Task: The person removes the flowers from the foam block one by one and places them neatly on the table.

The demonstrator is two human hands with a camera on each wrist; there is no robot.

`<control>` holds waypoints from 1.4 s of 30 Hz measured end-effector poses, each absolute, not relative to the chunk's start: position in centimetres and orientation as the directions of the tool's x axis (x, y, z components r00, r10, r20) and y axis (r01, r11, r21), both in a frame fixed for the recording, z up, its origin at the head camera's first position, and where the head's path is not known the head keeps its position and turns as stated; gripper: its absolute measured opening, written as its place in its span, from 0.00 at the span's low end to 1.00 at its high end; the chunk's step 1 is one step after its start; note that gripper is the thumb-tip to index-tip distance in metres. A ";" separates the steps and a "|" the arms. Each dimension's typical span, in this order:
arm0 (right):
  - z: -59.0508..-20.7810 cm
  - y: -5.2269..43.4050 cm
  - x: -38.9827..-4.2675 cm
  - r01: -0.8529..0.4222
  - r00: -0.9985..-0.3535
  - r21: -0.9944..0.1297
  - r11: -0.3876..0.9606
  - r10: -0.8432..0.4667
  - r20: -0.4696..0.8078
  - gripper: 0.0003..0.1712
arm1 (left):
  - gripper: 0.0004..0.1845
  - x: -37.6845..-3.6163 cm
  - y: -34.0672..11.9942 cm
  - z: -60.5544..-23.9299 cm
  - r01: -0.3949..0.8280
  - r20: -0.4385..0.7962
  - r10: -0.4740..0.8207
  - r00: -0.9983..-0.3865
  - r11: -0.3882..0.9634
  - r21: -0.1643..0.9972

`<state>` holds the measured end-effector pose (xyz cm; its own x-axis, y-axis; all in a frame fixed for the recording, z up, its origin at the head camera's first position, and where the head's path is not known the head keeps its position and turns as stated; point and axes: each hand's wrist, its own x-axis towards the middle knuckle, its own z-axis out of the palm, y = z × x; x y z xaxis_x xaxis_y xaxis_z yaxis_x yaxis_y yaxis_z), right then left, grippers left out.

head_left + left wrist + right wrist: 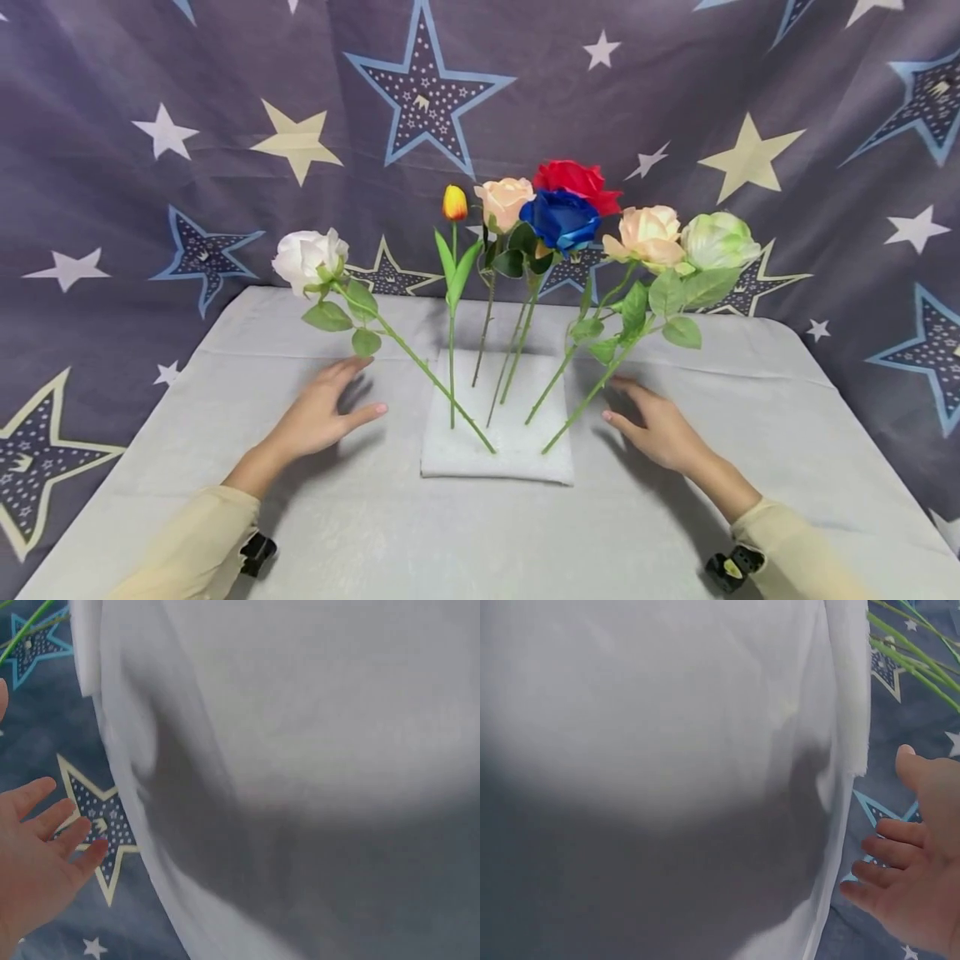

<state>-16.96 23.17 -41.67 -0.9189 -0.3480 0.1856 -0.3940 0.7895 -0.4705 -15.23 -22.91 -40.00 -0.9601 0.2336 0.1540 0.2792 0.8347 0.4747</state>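
Several artificial flowers stand with their stems in a white foam pad (497,462). At the left a white rose (309,260) leans outward; beside it an orange-yellow tulip (454,203) is upright. A peach rose (506,202), a blue rose (561,220) and a red rose (579,185) cluster in the middle, the blue one overlapping the red. Rightward lean another peach flower (647,236) and a green-white flower (718,242). My left hand (321,414) is left of the pad, fingers extended, holding nothing. On the other side my right hand (660,427) is likewise spread, holding nothing.
A pale grey cloth covers the table (360,533). Behind it hangs a dark curtain (225,67) with a star pattern. Black wrist devices sit at the left cuff (257,553) and the right cuff (735,568). The leafy flower heads reach outward above the hands.
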 end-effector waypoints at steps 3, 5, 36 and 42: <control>-41.7 23.0 -16.8 -0.394 -0.919 -0.474 0.788 -0.342 0.195 0.28 | 0.41 -15.4 -22.3 -40.4 0.279 0.146 0.237 -0.960 0.813 0.512; -41.7 22.7 -16.7 -0.392 -0.920 -0.475 0.788 -0.337 0.199 0.28 | 0.41 -15.5 -22.0 -40.7 0.284 0.149 0.242 -0.959 0.806 0.520; -42.6 17.7 -17.1 -0.463 -0.884 -0.534 0.707 -0.413 0.219 0.28 | 0.39 -16.7 -17.7 -42.7 0.345 0.119 0.351 -0.929 0.703 0.622; -42.6 17.5 -17.2 -0.436 -0.898 -0.561 0.704 -0.380 0.221 0.28 | 0.36 -16.7 -17.1 -42.8 0.353 0.117 0.365 -0.924 0.693 0.628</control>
